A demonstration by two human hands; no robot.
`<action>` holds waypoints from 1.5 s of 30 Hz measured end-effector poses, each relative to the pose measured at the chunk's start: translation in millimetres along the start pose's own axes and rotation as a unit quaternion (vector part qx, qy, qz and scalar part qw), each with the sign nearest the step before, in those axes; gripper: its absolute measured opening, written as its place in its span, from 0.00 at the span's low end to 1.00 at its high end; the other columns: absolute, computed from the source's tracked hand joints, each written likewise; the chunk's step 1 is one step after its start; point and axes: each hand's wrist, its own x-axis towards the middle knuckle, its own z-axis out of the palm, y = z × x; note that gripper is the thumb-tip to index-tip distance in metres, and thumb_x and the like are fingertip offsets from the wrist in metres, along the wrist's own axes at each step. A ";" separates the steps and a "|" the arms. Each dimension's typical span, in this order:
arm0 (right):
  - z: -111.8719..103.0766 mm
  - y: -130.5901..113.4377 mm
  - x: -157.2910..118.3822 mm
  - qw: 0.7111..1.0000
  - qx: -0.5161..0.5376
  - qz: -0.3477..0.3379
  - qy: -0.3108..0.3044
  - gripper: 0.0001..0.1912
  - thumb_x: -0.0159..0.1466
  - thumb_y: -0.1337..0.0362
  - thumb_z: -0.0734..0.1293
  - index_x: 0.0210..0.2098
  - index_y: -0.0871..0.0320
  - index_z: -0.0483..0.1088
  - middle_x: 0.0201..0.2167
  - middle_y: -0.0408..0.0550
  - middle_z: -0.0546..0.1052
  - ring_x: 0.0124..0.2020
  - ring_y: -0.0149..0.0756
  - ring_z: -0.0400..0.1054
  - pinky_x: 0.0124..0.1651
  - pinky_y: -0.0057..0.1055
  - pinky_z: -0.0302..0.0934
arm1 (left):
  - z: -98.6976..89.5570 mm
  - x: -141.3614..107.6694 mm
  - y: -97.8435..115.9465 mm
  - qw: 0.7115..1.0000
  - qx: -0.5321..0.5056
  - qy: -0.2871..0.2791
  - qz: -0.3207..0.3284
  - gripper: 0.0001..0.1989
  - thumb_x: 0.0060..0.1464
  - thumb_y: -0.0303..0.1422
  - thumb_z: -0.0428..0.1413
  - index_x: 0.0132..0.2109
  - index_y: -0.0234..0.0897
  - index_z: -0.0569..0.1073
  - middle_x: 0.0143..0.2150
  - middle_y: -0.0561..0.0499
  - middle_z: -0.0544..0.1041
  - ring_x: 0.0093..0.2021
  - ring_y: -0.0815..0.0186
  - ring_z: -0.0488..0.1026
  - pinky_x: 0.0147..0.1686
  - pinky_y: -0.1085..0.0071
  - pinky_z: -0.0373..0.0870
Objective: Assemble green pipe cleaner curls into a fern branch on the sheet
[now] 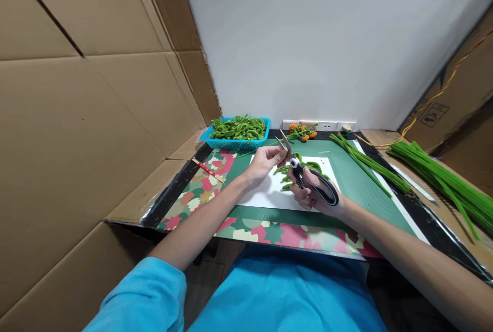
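Observation:
My right hand (308,196) is wrapped round scissors (325,187) with black and grey handles, their blades parted and pointing up and away from me. My left hand (265,162) has thumb and fingers pinched together right beside the blades; whatever lies between those fingertips is too small to make out. Under both hands is a sheet of white paper (265,196). Several curled, fuzzy green chenille pieces (287,187) lie on it, partly hidden by my right hand and the scissors.
A blue basket (234,144) heaped with curled green pieces stands at the back left. Orange-and-green fuzzy flowers (304,132) lie near the wall sockets. Long green chenille stems (442,180) lie at right. A red-wrapped stick (208,169) rests at left. Cardboard (96,116) walls the left side.

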 end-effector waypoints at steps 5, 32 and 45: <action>-0.8 4.4 1.5 1.000 0.011 -0.003 -0.017 0.34 0.61 0.29 0.70 0.40 0.52 0.59 0.23 0.31 0.52 0.21 0.26 0.38 0.23 0.23 0.36 | 1.3 -1.3 0.8 1.000 0.013 -0.004 -0.006 0.28 0.53 0.54 0.69 0.31 0.30 0.79 0.24 0.53 0.71 0.26 0.72 0.63 0.28 0.73 0.56; -4.1 18.3 2.7 0.999 0.046 -0.021 -0.006 0.29 0.65 0.35 0.70 0.40 0.52 0.60 0.24 0.33 0.51 0.22 0.27 0.38 0.24 0.24 0.39 | 4.8 -2.1 -3.1 0.999 0.025 -0.021 -0.014 0.30 0.49 0.58 0.70 0.30 0.31 0.79 0.23 0.53 0.71 0.24 0.72 0.62 0.25 0.73 0.55; 1.8 13.2 -1.7 0.997 0.072 -0.025 -0.011 0.14 0.57 0.59 0.70 0.37 0.52 0.60 0.21 0.32 0.53 0.19 0.27 0.40 0.18 0.25 0.39 | 7.8 -4.6 -7.8 1.000 0.001 -0.020 -0.007 0.29 0.49 0.57 0.70 0.27 0.31 0.78 0.23 0.54 0.68 0.24 0.73 0.61 0.26 0.73 0.55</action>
